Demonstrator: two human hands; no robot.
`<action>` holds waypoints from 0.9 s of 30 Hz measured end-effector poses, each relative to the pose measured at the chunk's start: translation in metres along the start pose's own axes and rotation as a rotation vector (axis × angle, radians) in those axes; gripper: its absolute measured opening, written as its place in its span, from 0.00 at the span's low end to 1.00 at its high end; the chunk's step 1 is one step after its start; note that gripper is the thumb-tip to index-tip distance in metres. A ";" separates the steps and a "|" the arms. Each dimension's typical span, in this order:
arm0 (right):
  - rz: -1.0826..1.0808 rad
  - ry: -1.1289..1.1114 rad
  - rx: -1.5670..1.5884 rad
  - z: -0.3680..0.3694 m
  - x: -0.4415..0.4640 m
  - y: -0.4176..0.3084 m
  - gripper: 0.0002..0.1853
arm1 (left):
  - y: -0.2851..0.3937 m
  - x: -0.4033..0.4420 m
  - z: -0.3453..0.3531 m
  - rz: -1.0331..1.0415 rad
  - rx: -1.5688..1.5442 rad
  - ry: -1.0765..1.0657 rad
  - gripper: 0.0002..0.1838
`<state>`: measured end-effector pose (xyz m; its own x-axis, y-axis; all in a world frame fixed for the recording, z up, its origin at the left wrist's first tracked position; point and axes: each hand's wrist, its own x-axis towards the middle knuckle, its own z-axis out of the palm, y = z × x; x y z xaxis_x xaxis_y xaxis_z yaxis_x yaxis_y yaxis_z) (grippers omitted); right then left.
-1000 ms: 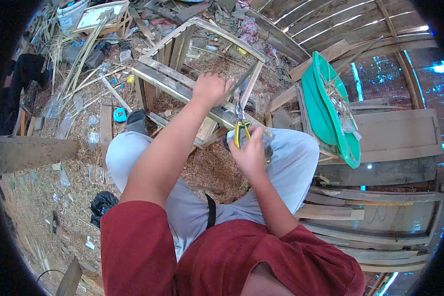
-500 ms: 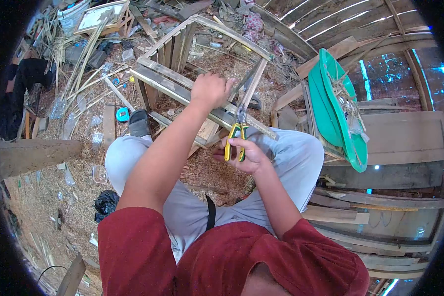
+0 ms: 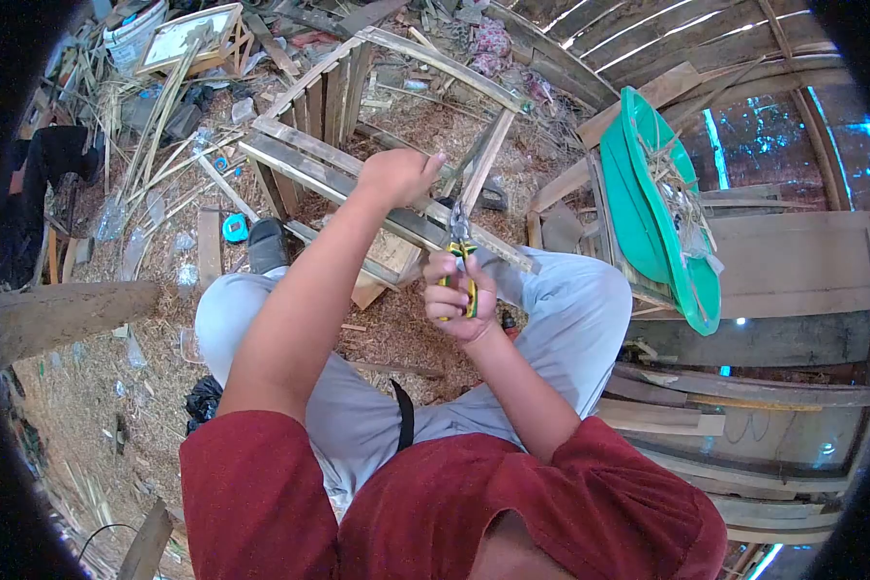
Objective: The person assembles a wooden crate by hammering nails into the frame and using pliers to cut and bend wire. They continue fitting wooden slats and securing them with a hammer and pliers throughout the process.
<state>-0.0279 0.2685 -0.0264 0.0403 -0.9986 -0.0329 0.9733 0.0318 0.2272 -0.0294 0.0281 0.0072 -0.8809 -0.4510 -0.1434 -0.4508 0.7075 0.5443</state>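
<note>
Pliers with yellow-and-green handles are in my right hand, its fingers wrapped round both handles. Their metal jaws point away from me and meet the near rail of the wooden frame close to its right end. What the jaws grip, if anything, is too small to make out. My left hand is closed over the same rail, left of the jaws, with the thumb showing and the other fingers mostly hidden. The slatted frame stands tilted between my knees.
A green plastic basin holding scraps stands at the right, beside stacked boards. A turquoise tape measure lies near my foot at the left. A wooden post juts in from the left. Sawdust and wood strips litter the ground.
My right hand has closed its fingers round the plier handles, which have come closer together. The left hand and the frame have shifted slightly left in view.
</note>
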 end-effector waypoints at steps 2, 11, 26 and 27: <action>0.055 0.081 -0.015 0.018 -0.006 -0.006 0.26 | 0.000 0.002 -0.005 -0.087 -0.069 -0.024 0.38; 0.207 0.399 -0.273 0.044 -0.010 -0.029 0.18 | 0.017 -0.002 0.001 -0.161 0.049 0.077 0.38; 0.092 1.042 -0.821 0.073 0.006 -0.010 0.12 | 0.016 0.010 0.007 -0.155 0.076 0.003 0.36; 0.094 1.064 -0.862 0.073 0.006 -0.010 0.12 | 0.017 0.008 0.006 -0.143 0.072 0.017 0.36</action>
<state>-0.0536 0.2590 0.0419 -0.1152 -0.4909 -0.8636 0.7724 0.5024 -0.3886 -0.0453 0.0397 0.0101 -0.8048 -0.5586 -0.2006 -0.5810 0.6724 0.4585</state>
